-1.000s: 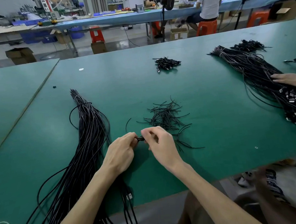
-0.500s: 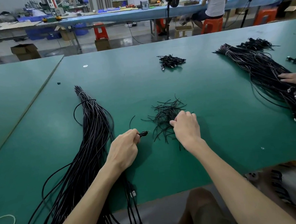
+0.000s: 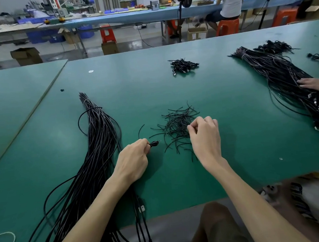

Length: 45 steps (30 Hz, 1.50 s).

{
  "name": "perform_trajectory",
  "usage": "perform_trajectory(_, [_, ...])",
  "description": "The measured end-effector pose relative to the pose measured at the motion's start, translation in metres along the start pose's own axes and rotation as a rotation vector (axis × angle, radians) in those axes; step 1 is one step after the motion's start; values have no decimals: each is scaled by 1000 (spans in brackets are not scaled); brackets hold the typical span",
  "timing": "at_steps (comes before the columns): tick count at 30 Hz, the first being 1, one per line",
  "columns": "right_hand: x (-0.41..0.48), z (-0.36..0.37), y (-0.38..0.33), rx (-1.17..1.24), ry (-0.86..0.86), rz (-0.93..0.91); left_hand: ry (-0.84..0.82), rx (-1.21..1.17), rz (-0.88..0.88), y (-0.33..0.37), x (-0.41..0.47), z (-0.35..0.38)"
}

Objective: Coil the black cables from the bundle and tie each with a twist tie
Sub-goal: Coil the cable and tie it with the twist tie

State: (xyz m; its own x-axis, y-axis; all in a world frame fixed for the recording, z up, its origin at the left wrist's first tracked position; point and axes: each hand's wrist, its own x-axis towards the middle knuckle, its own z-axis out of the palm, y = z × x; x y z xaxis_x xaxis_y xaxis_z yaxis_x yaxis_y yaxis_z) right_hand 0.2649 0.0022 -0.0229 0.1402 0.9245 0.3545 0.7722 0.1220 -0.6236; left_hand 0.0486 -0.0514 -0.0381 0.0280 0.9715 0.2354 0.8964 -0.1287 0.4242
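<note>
Your left hand (image 3: 133, 160) has its fingers clamped on a small coiled cable (image 3: 154, 143), with the long cable bundle (image 3: 98, 146) lying on the table (image 3: 244, 142) at its 9 o'clock. At its 2 o'clock, your right hand (image 3: 205, 136) curls over the pile of twist ties (image 3: 174, 123). Whether those fingers grip a tie cannot be told.

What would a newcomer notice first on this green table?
A long bundle of black cables lies at the left, beside the left hand, which pinches a small black cable end. At the centre, the right hand curls its fingers into a loose pile of twist ties.
</note>
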Motion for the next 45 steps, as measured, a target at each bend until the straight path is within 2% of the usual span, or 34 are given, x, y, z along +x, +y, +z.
perform_trajectory(3, [-2,-1,3,-77,6,-5,-18,28,15,-1,0,-1])
perform_trajectory(8, [-1,-4,1,7,56,15,-21,12,-5,8,3,-4])
perform_trajectory(10, [-4,-7,-4,219,79,17,-9,-17,-23,15,6,-5])
perform_trajectory(13, [-15,-10,-19,601,-26,73,-16,-108,-88,26,14,-4])
perform_trajectory(16, [-31,-2,-32,735,-136,46,-39,-251,-150,37,20,6])
perform_trajectory(22, [-52,25,-32,756,-197,139,-28,-631,-176,31,15,16])
perform_trajectory(34, [-50,24,-27,882,-261,148,-16,-620,-92,30,3,14])
perform_trajectory(45, [-50,27,-25,871,-303,95,-13,-782,-123,38,2,8])
